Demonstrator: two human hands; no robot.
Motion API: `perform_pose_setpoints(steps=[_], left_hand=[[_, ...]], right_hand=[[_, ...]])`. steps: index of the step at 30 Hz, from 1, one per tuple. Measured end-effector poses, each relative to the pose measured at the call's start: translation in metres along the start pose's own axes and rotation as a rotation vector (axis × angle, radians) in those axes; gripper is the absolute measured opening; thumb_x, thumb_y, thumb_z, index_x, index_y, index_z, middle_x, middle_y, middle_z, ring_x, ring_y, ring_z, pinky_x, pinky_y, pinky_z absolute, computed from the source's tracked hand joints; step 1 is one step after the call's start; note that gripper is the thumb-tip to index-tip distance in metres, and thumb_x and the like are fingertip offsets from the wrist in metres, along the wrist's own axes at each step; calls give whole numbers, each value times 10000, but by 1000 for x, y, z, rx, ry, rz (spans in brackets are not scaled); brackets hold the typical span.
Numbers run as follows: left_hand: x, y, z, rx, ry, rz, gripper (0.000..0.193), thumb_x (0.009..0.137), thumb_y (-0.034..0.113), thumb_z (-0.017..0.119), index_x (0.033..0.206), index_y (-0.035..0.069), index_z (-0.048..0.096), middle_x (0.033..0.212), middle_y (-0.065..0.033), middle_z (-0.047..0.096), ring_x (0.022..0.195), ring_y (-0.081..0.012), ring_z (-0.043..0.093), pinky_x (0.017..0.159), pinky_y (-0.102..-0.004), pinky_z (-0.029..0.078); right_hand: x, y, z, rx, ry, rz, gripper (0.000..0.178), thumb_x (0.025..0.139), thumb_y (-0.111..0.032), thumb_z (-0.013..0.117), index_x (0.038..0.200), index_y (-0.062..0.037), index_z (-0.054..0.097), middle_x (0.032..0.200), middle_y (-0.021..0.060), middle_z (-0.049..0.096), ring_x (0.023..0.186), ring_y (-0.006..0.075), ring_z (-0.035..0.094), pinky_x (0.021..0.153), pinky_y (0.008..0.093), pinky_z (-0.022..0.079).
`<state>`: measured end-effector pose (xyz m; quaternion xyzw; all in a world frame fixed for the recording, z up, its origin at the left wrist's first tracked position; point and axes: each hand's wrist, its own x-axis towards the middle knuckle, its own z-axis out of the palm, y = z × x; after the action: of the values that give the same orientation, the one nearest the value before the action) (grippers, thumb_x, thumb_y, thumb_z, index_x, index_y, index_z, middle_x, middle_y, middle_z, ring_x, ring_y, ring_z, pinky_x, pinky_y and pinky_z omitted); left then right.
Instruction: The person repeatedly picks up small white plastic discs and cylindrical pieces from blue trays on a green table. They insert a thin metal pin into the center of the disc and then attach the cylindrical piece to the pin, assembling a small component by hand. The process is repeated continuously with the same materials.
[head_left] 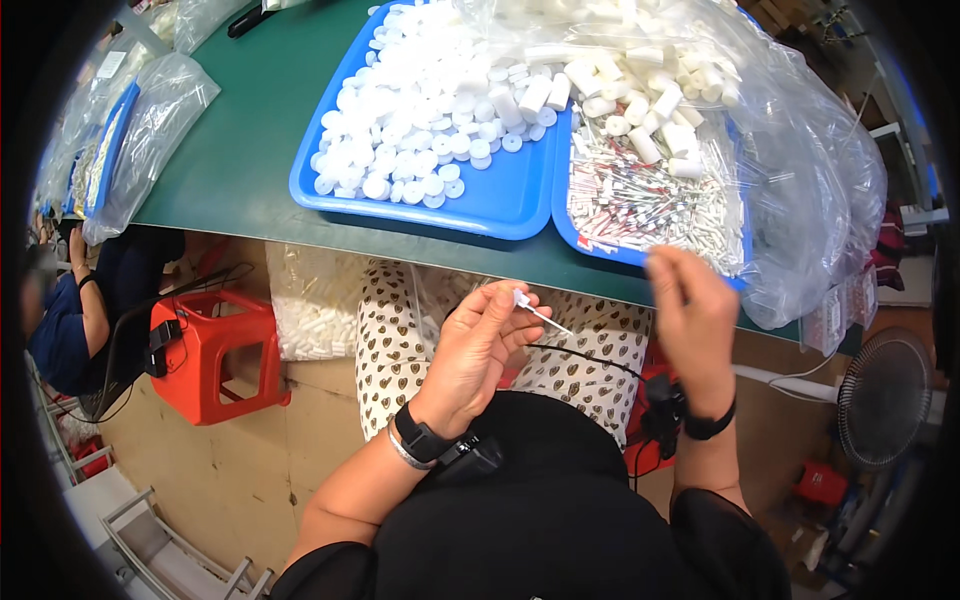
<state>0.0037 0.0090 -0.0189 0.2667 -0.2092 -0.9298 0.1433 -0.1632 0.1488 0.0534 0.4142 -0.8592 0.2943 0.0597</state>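
Note:
Above my lap, my left hand (pixel 478 342) is closed in a pinch on a small white plastic part with a thin pale stem (pixel 548 320) that points right and down. My right hand (pixel 695 315) is at the near edge of the right blue tray (pixel 622 254), its fingers bent and smeared by motion, so whether it holds anything does not show. That tray holds many thin white and reddish pin-like pieces (pixel 640 205), with white foam cylinders (pixel 650 120) heaped at its far end. White round discs (pixel 400 150) fill much of the left blue tray (pixel 480 218).
A clear plastic bag (pixel 815 190) drapes over the right tray's side. On the floor stand a red stool (pixel 215 350), a bag of white pieces (pixel 310 310) and, at right, a fan (pixel 885 397). Another person's arm (pixel 92 315) shows at the left. The table (pixel 240 150) is green.

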Motion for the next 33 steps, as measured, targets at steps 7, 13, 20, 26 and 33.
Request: perform_pose_setpoints(steps=[7,13,20,26,33], left_hand=[[-1,-2,-5,17,-17,-13,291,986,331,608,1082,57,589,952,-40,653,884,-143,685,728,-249,554],[-1,0,0,94,-6,-27,301,1009,337,566,1107,53,594,967,-51,653,928,-174,685,739,-266,554],[-1,-1,0,61,6,-9,290,1008,332,569,1119,64,581,1027,-53,644,1001,-197,677,799,-297,575],[0,0,2,5,10,-7,286,1010,316,570,1139,62,577,1039,-54,643,1035,-213,674,823,-306,577],[-2,3,6,-90,-30,25,281,1015,295,560,1161,55,567,1052,-63,646,1037,-221,676,840,-310,578]], right_hand=[[18,46,-31,-326,-161,-74,105,815,-65,694,912,-28,679,872,116,663,821,328,637,728,413,502],[38,58,-26,-309,-300,-237,46,775,-65,704,786,-24,686,775,122,655,768,318,638,700,414,502],[34,53,-28,-278,-217,-218,46,830,-23,655,870,-5,639,756,129,653,643,310,621,614,374,497],[-4,2,-6,253,-307,-164,50,868,12,642,905,4,610,712,92,614,544,161,602,492,279,462],[-20,-16,20,384,-325,-194,96,818,37,684,886,4,624,752,97,630,579,223,603,534,319,460]])
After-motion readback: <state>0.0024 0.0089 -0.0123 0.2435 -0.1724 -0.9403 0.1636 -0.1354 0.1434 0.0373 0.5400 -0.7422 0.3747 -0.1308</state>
